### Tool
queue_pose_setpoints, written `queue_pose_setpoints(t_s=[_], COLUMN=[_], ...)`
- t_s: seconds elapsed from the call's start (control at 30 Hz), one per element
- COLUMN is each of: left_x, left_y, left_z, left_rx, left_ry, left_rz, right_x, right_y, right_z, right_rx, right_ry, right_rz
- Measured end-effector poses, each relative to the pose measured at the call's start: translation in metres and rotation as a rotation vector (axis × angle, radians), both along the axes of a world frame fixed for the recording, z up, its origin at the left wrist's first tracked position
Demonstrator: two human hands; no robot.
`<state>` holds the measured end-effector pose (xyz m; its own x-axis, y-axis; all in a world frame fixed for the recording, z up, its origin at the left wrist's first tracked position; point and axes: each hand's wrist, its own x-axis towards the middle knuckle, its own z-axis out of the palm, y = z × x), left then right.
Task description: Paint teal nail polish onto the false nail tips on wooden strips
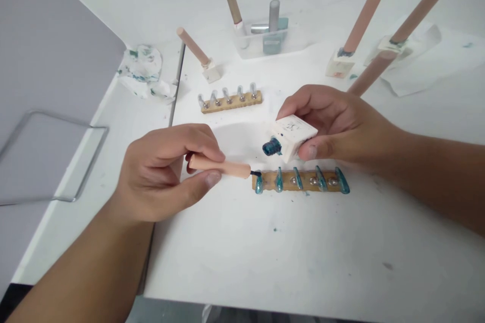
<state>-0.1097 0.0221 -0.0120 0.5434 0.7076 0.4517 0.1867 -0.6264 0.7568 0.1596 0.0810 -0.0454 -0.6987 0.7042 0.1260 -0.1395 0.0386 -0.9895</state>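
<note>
The left hand (166, 171) pinches a peach brush handle (220, 166), lying level, bristles pointing right at the wooden strip of teal nail tips (301, 180). The right hand (337, 123) grips the tilted white polish bottle (291, 137) just above the strip.

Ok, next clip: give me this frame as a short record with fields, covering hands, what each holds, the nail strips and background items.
left hand: grips brush cap, bristle tip at leftmost nail of near strip
right hand: holds white polish bottle tilted, teal neck toward the brush
near strip: wooden, five nail tips painted teal
far strip: wooden, five clear nail tips
background: more capped bottles, clear tray, stained tissue
surface: white table, teal specks
</note>
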Motion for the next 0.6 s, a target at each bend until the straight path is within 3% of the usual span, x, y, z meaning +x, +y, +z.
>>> queue_pose_setpoints(t_s=[0.6], left_x=[-0.001], left_y=[0.0037], left_z=[0.0054], left_rx=[0.008], left_ry=[0.055], left_rz=[-0.033], right_x=[-0.0005], right_y=[-0.0014], right_z=[0.0013], right_rx=[-0.028], right_ry=[0.014], right_rz=[0.024])
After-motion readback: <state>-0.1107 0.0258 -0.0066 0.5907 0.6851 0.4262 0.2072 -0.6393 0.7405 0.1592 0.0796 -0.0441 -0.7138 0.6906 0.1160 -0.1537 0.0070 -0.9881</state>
